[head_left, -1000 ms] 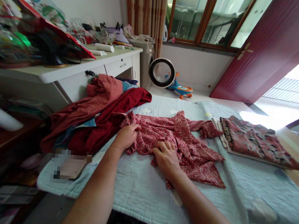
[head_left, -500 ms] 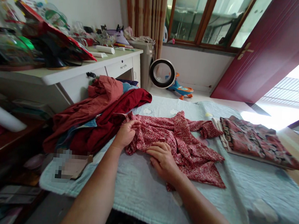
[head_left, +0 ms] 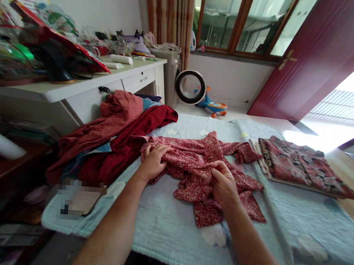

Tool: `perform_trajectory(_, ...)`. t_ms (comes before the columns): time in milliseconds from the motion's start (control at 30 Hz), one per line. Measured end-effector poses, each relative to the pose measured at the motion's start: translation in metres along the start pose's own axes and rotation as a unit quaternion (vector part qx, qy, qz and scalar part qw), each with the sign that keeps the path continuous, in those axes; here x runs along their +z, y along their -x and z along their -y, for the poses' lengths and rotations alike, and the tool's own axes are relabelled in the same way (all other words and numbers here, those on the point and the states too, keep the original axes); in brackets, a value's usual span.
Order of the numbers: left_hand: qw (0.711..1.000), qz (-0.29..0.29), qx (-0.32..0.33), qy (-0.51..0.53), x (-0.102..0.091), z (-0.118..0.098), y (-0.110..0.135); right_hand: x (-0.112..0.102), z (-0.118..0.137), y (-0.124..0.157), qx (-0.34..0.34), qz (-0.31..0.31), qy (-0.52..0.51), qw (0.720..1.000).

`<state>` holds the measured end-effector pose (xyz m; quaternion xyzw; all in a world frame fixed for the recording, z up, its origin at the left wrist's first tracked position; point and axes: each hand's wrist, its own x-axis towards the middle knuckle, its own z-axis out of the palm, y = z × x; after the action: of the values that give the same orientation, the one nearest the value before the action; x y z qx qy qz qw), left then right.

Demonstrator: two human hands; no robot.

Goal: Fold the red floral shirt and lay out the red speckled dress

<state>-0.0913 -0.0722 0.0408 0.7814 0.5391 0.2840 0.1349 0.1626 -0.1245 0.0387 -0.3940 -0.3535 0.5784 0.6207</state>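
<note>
1. My left hand (head_left: 154,162): fingers curled and clenched on the left edge of the red floral garment (head_left: 193,158), close to where it meets the heap of clothes
2. My right hand (head_left: 223,184): grasping a bunched fold of the same garment near its middle, thumb and fingers pinched over the cloth, fold raised a little off the blanket
3. Garment lies crumpled across the middle of the pale blue blanket (head_left: 163,225), stretched between both hands; a loose tail of it trails toward me below the right hand
4. Pile of dark red clothes (head_left: 115,142) heaped at the blanket's left edge, touching the garment, some blue cloth showing in it
5. Folded patterned garment (head_left: 299,166) lies flat on the blanket's right side, just beside the floral garment's far end
6. White tabletop (head_left: 85,85) beyond the pile, cluttered; round fan (head_left: 190,87) and toy car (head_left: 212,104) on the floor under the window; maroon door (head_left: 317,58) open at right
</note>
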Motion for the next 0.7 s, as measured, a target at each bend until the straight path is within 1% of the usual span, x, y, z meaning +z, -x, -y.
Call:
perform_trajectory(67,0.999,-0.040,0.009,0.009,0.000,0.000,-0.001,-0.002,0.002,-0.001,0.008,-0.011,0.003,1.000)
perform_trajectory(167,0.993,-0.097,0.017,0.071,-0.002,0.000,-0.001,-0.007,0.005,0.000,0.005,-0.008,0.034,0.999)
perform_trajectory(233,0.983,-0.127,0.001,0.130,-0.005,0.000,-0.001,-0.012,0.007,0.000,0.002,0.009,0.072,0.997)
perform_trajectory(300,0.968,-0.147,-0.028,0.200,-0.006,0.000,-0.001,-0.018,0.008,-0.002,-0.007,0.025,0.132,0.991)
perform_trajectory(367,0.943,-0.161,-0.062,0.284,-0.006,0.002,-0.001,-0.023,0.009,-0.005,-0.025,0.030,0.211,0.977)
perform_trajectory(433,0.908,-0.172,-0.094,0.370,-0.005,0.004,-0.002,-0.027,0.008,-0.008,-0.050,0.026,0.283,0.957)
perform_trajectory(500,0.873,-0.178,-0.122,0.438,-0.004,0.006,-0.004,-0.029,0.009,-0.010,-0.061,0.029,0.319,0.945)
perform_trajectory(533,0.859,-0.178,-0.133,0.462,-0.004,0.008,-0.004,-0.029,0.009,-0.010,-0.059,0.035,0.320,0.945)
perform_trajectory(600,0.837,-0.164,-0.155,0.499,-0.004,0.010,-0.005,-0.031,0.012,-0.008,-0.036,0.059,0.295,0.953)
perform_trajectory(700,0.807,-0.115,-0.183,0.549,-0.006,0.010,-0.004,-0.038,0.018,-0.004,0.040,0.126,0.246,0.960)
